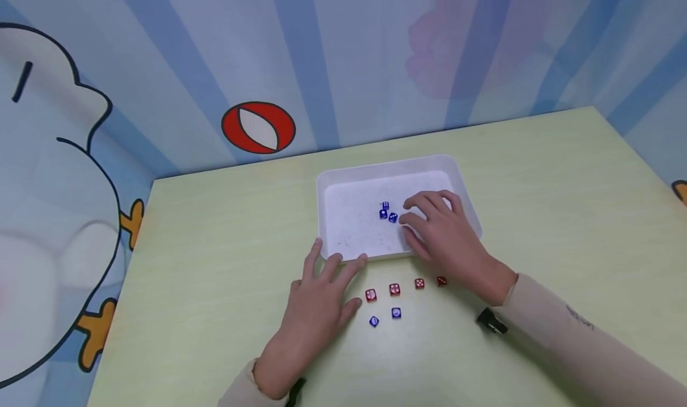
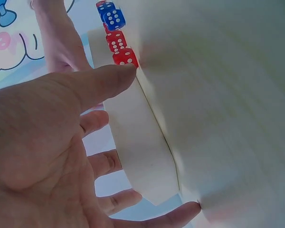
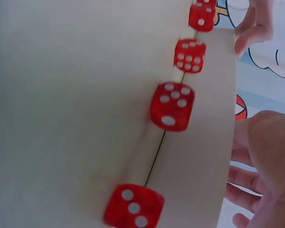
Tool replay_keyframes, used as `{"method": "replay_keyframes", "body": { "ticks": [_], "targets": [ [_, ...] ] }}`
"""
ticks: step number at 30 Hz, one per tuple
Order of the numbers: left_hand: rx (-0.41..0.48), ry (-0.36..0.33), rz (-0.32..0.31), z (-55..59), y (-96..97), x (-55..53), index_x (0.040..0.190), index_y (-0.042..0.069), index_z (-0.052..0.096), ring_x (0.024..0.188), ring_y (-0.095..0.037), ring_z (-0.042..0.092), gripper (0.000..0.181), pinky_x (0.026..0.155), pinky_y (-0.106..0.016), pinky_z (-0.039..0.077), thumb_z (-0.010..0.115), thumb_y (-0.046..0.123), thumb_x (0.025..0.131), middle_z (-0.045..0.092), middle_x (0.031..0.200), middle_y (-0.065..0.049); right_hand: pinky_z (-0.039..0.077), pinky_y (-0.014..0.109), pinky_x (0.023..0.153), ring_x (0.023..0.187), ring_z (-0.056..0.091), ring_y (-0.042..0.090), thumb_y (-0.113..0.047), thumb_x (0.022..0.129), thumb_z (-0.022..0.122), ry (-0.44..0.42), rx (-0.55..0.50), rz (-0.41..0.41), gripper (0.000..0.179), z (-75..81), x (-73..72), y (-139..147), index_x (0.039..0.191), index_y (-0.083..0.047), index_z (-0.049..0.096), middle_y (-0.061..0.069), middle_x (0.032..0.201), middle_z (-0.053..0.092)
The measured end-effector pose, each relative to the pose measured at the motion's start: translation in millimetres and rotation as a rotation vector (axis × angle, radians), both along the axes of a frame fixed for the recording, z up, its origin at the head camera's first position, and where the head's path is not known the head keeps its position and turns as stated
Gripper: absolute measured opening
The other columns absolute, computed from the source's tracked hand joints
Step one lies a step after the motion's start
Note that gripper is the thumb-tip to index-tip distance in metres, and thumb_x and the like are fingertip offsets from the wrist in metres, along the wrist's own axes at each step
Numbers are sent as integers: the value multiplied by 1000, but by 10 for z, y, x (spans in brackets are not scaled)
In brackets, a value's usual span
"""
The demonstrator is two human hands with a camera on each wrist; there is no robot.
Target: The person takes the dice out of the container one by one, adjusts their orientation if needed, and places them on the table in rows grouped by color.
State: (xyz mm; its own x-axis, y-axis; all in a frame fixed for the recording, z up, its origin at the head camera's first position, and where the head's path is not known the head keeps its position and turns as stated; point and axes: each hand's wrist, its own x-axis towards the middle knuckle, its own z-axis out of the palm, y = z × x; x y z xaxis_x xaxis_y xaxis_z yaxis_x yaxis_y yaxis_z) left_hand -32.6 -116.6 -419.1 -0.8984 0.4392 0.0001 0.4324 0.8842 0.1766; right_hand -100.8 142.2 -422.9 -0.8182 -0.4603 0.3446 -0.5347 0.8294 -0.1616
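Observation:
A white tray (image 1: 351, 201) lies on the table with three blue dice (image 1: 383, 214) grouped near its middle. My right hand (image 1: 442, 234) reaches over the tray's right part, fingers loosely bent, their tips just right of those dice; nothing shows between them. At the near left corner, my left hand (image 1: 316, 305) is spread out, its fingertips at the tray's rim. In front of the tray runs a row of several red dice (image 1: 395, 289), the leftmost close to my left thumb. Two more blue dice (image 1: 396, 313) sit nearer to me.
The pale yellow-green table (image 1: 225, 246) meets a blue striped wall (image 1: 365, 55) at the back. Cartoon figures are printed on the wall, among them a red and white ball (image 1: 259, 128). A black strap end (image 1: 491, 321) hangs beneath my right wrist.

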Motion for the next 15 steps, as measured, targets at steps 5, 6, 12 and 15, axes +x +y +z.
{"method": "replay_keyframes", "body": {
  "ticks": [5,6,12,15],
  "targets": [
    [8,-2,-8,9,-8,5,156,29,51,154,-52,29,66,76,-60,62,78,36,97,58,144,-13,33,59,113,129,54,34,-19,99,75,-55,31,-36,18,-7,-98,-37,114,-10,81,12,128,66],
    [8,-2,-9,10,-9,5,156,29,51,154,-52,29,66,76,-61,62,78,36,97,58,144,-13,33,59,113,129,53,34,-19,99,75,-64,32,-42,19,-8,-111,-45,115,-11,81,12,129,66],
    [10,-6,-11,20,-9,4,156,28,52,155,-51,28,65,77,-61,62,78,36,97,58,143,-13,35,59,112,130,53,35,-19,99,76,-97,37,-56,26,-22,-168,-94,124,-13,80,13,132,66],
    [10,-11,-8,23,-7,3,156,29,51,155,-50,28,64,77,-61,62,77,36,98,58,143,-13,36,60,112,131,52,36,-21,100,75,-137,47,-76,30,-35,-184,-106,129,-13,78,14,135,65]
  ]
}}
